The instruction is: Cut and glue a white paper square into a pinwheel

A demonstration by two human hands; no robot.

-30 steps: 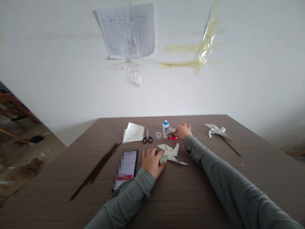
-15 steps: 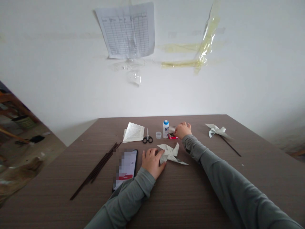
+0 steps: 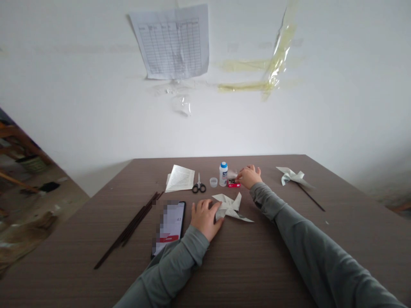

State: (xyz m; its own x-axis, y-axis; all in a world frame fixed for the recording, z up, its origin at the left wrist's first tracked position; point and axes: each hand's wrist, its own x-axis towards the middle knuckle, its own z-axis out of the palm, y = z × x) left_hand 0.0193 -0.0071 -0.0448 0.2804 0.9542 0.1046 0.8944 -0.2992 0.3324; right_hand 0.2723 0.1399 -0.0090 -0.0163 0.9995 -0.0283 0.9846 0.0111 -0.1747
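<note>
My left hand [image 3: 207, 219] grips the left blade of a folded paper pinwheel [image 3: 229, 207] lying on the table, its thumb and forefinger at the paper's edge. My right hand [image 3: 250, 176] reaches to a small red box [image 3: 234, 184] of tiny metal pieces, too small to name. Its fingertips are drawn together at the box's right side; what they hold, if anything, is hidden. Left of the box stands a white bottle [image 3: 223, 175] with a blue cap, beside a small clear cup [image 3: 213, 182].
Black-handled scissors [image 3: 199, 187] lie beside printed paper sheets [image 3: 180, 178]. A phone [image 3: 169, 226] lies left of my left forearm, with several dark sticks [image 3: 135, 224] farther left. Another pinwheel [image 3: 292, 175] on a stick lies at right. A wall rises behind the table [image 3: 257, 265].
My right hand has shifted slightly to the right at the red box, showing a little more of the box. The left hand and pinwheel have stayed put.
</note>
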